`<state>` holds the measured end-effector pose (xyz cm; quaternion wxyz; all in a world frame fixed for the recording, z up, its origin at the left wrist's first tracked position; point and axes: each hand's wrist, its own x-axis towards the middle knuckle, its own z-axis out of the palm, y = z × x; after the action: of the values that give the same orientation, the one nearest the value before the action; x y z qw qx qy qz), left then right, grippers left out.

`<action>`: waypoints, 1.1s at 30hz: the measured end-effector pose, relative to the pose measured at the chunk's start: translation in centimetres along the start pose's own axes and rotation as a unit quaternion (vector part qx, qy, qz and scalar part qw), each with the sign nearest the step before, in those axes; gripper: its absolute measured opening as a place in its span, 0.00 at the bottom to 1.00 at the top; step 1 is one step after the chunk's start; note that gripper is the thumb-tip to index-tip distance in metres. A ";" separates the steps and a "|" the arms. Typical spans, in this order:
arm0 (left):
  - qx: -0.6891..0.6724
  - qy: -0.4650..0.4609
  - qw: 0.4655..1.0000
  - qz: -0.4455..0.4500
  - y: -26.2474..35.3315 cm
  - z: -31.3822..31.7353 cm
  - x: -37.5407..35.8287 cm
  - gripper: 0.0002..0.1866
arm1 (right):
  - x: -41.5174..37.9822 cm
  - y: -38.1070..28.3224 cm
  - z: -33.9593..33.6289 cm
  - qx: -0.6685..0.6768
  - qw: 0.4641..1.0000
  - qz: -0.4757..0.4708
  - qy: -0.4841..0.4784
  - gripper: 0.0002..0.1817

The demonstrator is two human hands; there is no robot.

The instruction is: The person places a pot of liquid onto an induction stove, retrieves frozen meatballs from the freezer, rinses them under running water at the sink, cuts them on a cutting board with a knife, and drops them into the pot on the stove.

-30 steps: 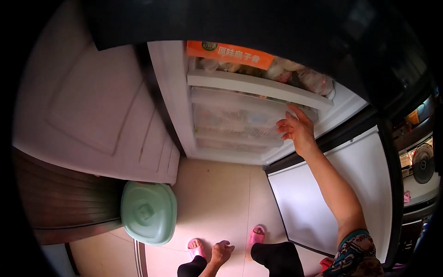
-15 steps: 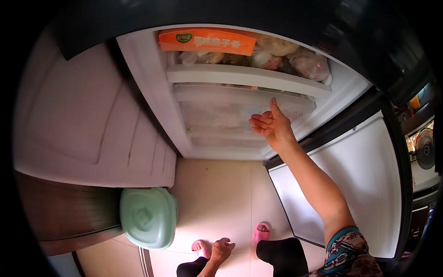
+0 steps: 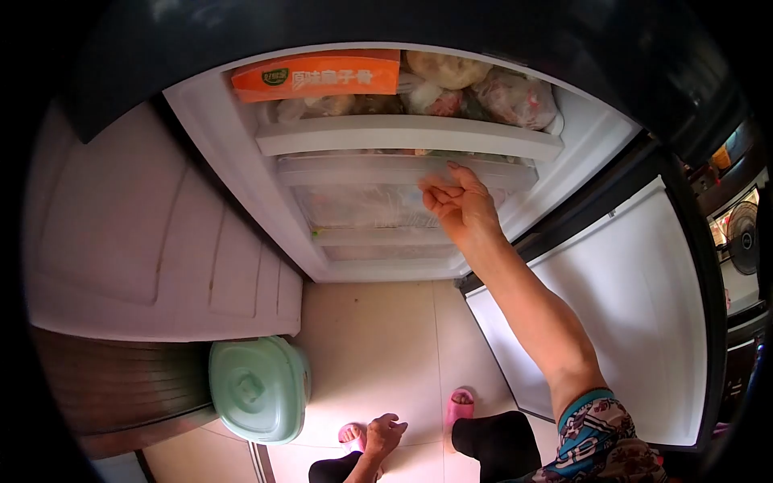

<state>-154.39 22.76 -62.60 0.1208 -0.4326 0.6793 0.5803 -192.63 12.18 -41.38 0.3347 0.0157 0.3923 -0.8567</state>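
My right hand (image 3: 455, 205) reaches into an open freezer, palm up. Its fingers curl around the top rim of the middle translucent drawer (image 3: 354, 201). Above that drawer sits a white-fronted top drawer (image 3: 386, 133) holding an orange package (image 3: 322, 76) and several bags of frozen food (image 3: 491, 92). A lower drawer (image 3: 378, 252) shows beneath. My left hand (image 3: 385, 431) rests on my knee at the bottom of the view, fingers loosely apart and holding nothing.
The freezer's white door (image 3: 620, 322) stands open to the right. A pale green lidded bin (image 3: 259, 390) sits on the tiled floor (image 3: 378, 346) at left, below a white panelled door (image 3: 145, 241). My feet wear pink slippers (image 3: 460, 402). A fan (image 3: 745, 241) is at far right.
My right hand moved left along the drawer front and turned palm up, its fingers curling onto the middle drawer's rim. The view shifted so the freezer looks closer. My left hand stayed on the knee.
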 end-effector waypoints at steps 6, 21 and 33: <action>-0.012 -0.006 0.999 -0.034 -0.9 0.3 0.1 0.18 | -1.7 -0.1 0.3 -0.045 0.999 0.001 0.017 0.13; -0.404 -0.129 0.859 0.288 10.1 -8.6 3.5 0.40 | -1.3 -0.4 0.8 0.076 0.996 0.040 -0.025 0.06; -0.413 -0.082 0.867 0.266 40.0 -19.5 5.4 0.17 | -2.4 0.7 -1.6 0.077 0.996 0.042 -0.017 0.08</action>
<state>-180.19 1.02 -33.05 -0.1723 -0.1967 0.4546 0.8514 -190.76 14.33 -42.25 0.3748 0.0430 0.3187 -0.8695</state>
